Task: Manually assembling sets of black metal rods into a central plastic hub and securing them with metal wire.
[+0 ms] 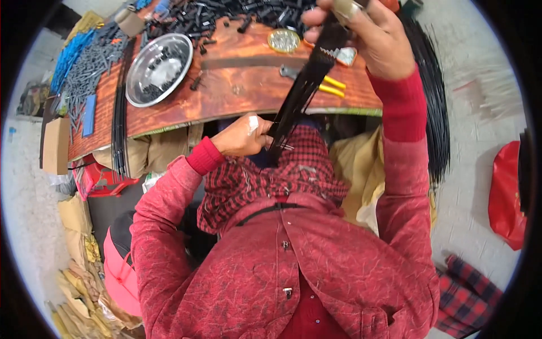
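A long black bundle (302, 90) of thin strips or rods slants between my hands, above the table's front edge and my lap. A row of silvery teeth shows across it near its upper end. My right hand (381, 37) grips that upper end, fingers wrapped round it, with a pale covering on the thumb. My left hand (245, 135) pinches the bundle near its lower end, and a small white patch shows on the back of this hand. Thin pale tips stick out beside the left fingers. What exactly the bundle is, I cannot tell.
Pliers (333, 86) with yellow handles lie behind the bundle on the wooden table (237, 99). A metal bowl (133, 90) holds small black pieces. Black parts (226, 11) heap along the back; grey pins (93, 73) lie left. Long black rods (435, 107) hang at the right.
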The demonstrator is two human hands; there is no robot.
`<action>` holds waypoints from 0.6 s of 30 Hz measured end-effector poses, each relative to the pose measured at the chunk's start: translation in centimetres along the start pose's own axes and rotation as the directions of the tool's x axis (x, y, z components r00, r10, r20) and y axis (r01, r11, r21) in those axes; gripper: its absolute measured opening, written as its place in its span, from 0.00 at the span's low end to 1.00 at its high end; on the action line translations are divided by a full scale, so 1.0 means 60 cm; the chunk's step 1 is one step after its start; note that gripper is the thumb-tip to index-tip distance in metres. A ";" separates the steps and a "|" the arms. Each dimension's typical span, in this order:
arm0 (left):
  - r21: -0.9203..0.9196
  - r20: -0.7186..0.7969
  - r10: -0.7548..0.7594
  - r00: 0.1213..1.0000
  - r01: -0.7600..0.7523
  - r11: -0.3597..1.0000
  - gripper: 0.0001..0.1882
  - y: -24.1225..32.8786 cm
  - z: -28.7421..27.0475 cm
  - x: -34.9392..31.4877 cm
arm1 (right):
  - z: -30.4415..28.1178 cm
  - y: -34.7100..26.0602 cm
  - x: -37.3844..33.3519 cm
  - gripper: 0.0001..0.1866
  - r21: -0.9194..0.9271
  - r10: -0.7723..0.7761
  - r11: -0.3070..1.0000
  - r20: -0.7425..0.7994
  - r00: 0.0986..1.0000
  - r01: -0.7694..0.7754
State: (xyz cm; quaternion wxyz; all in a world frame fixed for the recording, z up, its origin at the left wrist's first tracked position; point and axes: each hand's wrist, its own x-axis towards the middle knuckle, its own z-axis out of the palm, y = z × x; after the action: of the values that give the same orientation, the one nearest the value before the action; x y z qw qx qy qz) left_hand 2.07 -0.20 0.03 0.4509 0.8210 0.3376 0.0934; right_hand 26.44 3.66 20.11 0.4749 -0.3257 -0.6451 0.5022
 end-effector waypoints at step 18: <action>-0.581 0.563 0.133 0.816 0.277 0.765 0.23 -0.060 0.034 0.012 | -0.019 0.138 0.033 0.14 0.068 0.245 0.969 -0.096 0.965 -0.239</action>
State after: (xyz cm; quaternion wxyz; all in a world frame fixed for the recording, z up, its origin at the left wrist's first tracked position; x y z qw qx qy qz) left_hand 1.86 0.19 -4.18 0.7859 0.5918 0.1661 -0.0674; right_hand 26.35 8.18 12.81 0.4518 -0.4142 -0.5606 0.5568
